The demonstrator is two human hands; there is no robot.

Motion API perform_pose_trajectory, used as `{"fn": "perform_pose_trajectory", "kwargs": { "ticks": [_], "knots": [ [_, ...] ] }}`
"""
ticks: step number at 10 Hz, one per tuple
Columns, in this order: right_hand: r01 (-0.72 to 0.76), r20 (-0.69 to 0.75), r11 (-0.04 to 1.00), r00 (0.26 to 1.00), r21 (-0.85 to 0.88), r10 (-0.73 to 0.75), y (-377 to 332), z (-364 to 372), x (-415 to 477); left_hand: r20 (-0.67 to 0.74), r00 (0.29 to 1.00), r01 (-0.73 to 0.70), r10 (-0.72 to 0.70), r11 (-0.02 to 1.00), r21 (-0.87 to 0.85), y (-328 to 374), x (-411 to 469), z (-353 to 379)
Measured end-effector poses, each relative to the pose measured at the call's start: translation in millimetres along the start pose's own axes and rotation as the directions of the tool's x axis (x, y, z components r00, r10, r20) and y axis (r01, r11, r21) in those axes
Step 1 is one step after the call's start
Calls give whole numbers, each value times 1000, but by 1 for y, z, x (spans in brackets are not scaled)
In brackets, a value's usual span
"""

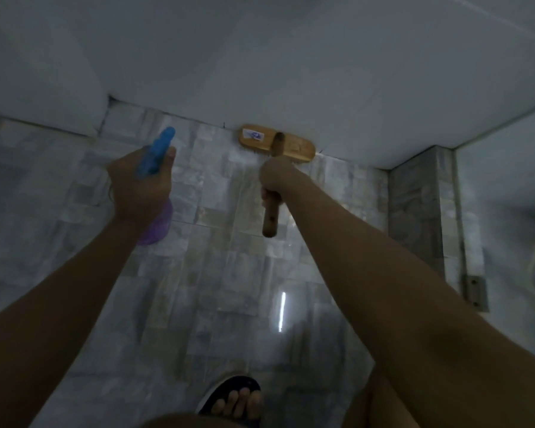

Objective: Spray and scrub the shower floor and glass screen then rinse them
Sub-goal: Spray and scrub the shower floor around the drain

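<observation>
**Inspector:** Nearest the lens?

**Assistant:** Two bare arms reaching forward, well apart: the left forearm and the right forearm. At the bottom edge, a foot in a black sandal stands on the shower floor.

**Inspector:** Left hand?

**Assistant:** The left hand is wrapped round the neck of a spray bottle. Its blue spray head points away toward the wall, and its purple body hangs below the palm, above the tiles. I cannot tell whether a finger is on the trigger.

**Inspector:** Right hand?

**Assistant:** The right hand is clenched round the wooden handle of a scrub brush. The handle's end sticks out below the fist, toward the camera. The brush head sits bristles-down on the tiles, with its far edge against the foot of the white wall.

**Inspector:** Floor condition?

**Assistant:** Grey marbled tiles, glossy, with a bright streak of reflected light near the middle.

**Inspector:** The screen?

**Assistant:** At the right edge there is a pale pane beside a tiled pillar, with a metal bracket at its base. It is too dim and blurred to confirm as glass.
</observation>
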State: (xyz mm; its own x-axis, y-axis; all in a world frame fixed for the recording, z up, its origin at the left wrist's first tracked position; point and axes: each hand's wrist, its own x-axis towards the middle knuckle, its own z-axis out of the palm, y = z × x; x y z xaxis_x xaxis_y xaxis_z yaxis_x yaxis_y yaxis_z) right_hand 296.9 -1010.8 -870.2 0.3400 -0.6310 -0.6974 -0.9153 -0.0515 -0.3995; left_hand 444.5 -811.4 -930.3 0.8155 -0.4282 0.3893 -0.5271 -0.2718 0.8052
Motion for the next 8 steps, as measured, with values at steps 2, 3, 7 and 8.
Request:
{"fn": "perform_pose_trajectory", "kwargs": {
  "ticks": [2, 3, 7, 8],
  "knots": [
    [-82, -65, 989, 994, 122, 90, 46, -22, -16, -31, 993, 105, -110, 988, -112, -5, 6, -11],
    [-202, -142, 979, 968, 32, 204, 135, -65, 49, -38, 992, 115, -120, 986, -120, 0, 6, -7],
    [-60, 10, 994, 998, 90, 60, -5, -8, -11, -14, 996, 90, -92, 991, -103, -5, 5, -5],
    [-50, -12, 997, 999, 63, 51, 33, -30, -17, -25, 990, 137, -140, 984, -117, -10, 7, -9]
  ]
}}
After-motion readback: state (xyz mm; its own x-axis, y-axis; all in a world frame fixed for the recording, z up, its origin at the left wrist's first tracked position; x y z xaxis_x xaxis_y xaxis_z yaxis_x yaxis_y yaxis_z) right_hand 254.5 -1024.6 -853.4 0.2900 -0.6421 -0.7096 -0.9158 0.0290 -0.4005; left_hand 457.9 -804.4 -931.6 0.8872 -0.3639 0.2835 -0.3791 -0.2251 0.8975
